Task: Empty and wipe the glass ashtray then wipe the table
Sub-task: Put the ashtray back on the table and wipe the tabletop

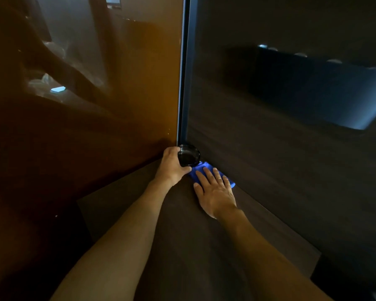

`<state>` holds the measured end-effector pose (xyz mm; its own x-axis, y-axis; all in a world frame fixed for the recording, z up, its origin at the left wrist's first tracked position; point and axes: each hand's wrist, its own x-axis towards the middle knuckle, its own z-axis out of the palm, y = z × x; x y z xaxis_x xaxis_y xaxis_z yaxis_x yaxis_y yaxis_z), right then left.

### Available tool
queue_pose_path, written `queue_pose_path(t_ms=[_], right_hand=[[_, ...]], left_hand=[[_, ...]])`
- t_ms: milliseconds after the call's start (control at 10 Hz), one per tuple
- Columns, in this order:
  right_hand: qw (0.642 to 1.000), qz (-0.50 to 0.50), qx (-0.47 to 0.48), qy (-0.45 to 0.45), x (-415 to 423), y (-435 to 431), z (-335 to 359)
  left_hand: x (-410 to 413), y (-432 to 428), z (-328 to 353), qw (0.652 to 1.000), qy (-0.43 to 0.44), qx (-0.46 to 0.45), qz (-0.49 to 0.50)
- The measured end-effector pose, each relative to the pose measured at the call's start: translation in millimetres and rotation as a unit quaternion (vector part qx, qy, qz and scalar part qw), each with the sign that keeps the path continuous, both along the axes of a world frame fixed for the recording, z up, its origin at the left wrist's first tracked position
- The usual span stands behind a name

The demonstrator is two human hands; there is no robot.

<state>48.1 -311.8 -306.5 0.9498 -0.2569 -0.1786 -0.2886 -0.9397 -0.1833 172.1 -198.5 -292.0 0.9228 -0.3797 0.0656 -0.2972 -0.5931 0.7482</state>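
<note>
Left forearm (122,231) bare, right forearm (261,246) bare, left hand (172,166) and right hand (215,192) bare, fingernails short.

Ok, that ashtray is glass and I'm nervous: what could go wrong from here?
The left hand grips the ashtray by its side, tight in the corner; it could knock the wall or slip. The right hand presses the blue cloth right beside it, so a wipe may bump it.

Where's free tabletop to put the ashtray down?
Bare table left of the left forearm, toward the brown wall, and between it and the right forearm. Crowded: far corner, left hand gripping the ashtray beside right hand flat on blue cloth.
</note>
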Motion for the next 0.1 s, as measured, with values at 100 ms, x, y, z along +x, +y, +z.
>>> queue_pose_path(t_ms=[100], right_hand=[[0.998,-0.014,0.026,-0.047,-1.8,1.8,1.5]], left_hand=[[0.7,11.6,1.3,0.999,-0.005,-0.029,-0.011]])
